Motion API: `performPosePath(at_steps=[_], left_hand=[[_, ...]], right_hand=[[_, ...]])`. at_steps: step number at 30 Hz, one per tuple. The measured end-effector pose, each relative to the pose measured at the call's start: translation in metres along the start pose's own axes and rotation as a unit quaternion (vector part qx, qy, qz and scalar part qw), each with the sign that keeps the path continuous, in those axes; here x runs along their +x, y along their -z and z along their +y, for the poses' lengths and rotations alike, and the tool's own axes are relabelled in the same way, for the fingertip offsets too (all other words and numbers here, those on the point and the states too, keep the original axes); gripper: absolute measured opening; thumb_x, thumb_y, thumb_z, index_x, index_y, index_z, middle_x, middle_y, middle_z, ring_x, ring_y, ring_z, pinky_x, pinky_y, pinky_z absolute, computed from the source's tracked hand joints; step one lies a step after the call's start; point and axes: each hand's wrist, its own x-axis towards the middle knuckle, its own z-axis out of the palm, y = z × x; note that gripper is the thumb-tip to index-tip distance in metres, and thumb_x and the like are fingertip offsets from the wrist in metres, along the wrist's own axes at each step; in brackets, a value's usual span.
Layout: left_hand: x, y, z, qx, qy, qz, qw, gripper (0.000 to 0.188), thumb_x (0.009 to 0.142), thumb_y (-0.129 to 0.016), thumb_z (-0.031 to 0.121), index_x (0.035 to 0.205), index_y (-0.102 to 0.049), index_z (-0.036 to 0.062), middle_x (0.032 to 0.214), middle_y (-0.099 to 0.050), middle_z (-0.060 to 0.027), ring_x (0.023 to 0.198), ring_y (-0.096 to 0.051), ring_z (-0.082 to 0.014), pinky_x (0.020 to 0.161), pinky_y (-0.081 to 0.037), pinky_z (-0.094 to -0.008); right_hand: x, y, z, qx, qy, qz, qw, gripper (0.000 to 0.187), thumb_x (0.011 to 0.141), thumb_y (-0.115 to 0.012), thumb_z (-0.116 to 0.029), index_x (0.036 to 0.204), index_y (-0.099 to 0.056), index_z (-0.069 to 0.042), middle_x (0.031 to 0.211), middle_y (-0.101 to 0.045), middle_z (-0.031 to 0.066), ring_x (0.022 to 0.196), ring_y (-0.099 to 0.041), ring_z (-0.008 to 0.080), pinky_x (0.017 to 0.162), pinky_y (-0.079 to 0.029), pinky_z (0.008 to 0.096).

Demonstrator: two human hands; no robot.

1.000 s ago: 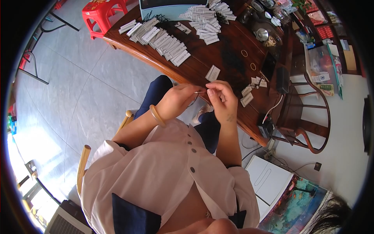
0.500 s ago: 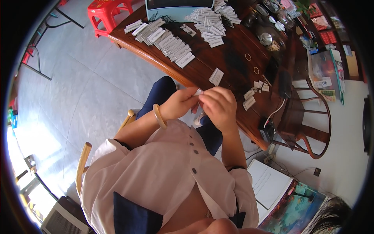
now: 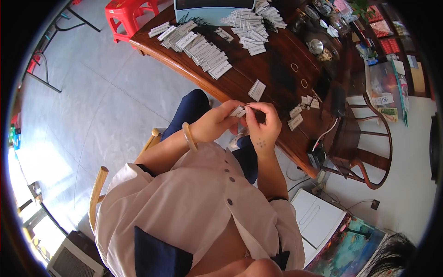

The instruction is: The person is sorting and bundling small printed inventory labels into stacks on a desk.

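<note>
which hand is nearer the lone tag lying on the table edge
Right. The right hand is just below the lone tag; the left hand is farther off, down and left.

The table (image 3: pixel 277 76) is dark wood with a polished, glossy top that catches the light along its curved edge. The small tag (image 3: pixel 238 111) pinched between the left hand (image 3: pixel 216 123) and the right hand (image 3: pixel 263 125) looks like stiff white paper or card, matt, as do the tags (image 3: pixel 203 46) laid in rows on the table. The bangle (image 3: pixel 189 136) on the left wrist is smooth and pale, whether wood or plastic I cannot tell. The shirt (image 3: pixel 184 207) is soft matt cloth, light in colour, with dark buttons. The stool (image 3: pixel 131 9) is shiny red plastic. The floor (image 3: pixel 92 101) is smooth grey tile with a dull sheen. The chair (image 3: pixel 364 138) is dark, glossy wood
</note>
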Motion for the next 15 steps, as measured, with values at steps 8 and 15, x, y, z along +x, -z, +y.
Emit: performPosePath(at_steps=[8, 15], left_hand=[[0.001, 0.009, -0.008, 0.105, 0.037, 0.057, 0.992, 0.018, 0.098, -0.053, 0.012, 0.109, -0.057, -0.0020, 0.094, -0.066, -0.0073, 0.084, -0.062, -0.0111, 0.074, -0.051, -0.0252], [-0.004, 0.007, -0.001, 0.014, 0.056, 0.042, 0.997, 0.019, 0.099, -0.053, 0.017, 0.102, -0.058, -0.0018, 0.090, -0.067, -0.0070, 0.077, -0.064, -0.0115, 0.070, -0.052, -0.0246]], right_hand=[[-0.007, 0.005, -0.002, 0.162, -0.219, -0.074, 0.959, 0.018, 0.084, -0.065, 0.006, 0.101, -0.059, 0.002, 0.094, -0.064, 0.0085, 0.087, -0.062, 0.0127, 0.079, -0.050, 0.0251], [-0.008, 0.015, 0.004, 0.331, -0.219, -0.104, 0.912, 0.023, 0.086, -0.060, 0.008, 0.108, -0.054, 0.003, 0.097, -0.064, 0.0095, 0.091, -0.064, 0.0148, 0.083, -0.052, 0.0284]])
